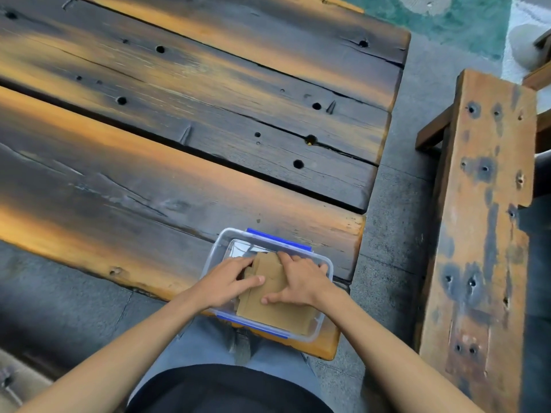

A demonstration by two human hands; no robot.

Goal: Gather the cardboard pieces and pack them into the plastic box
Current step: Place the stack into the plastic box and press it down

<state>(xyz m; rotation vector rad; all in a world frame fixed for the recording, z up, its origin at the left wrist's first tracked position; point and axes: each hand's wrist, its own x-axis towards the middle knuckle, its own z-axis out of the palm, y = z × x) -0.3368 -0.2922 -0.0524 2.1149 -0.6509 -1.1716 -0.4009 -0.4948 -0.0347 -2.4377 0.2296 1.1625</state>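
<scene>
Brown cardboard pieces lie inside the plastic box at the bench corner, both hands pressing them flat: left hand and right hand, fingers spread. Packing looks nearly done; next, probably settling the stack level.

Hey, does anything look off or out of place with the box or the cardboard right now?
Slightly. The cardboard lies askew in the box, its edges not parallel to the walls. The box sits at the table's near corner, close to the edge. Both hands, left and right, press on the cardboard. Nothing is spilled.
</scene>
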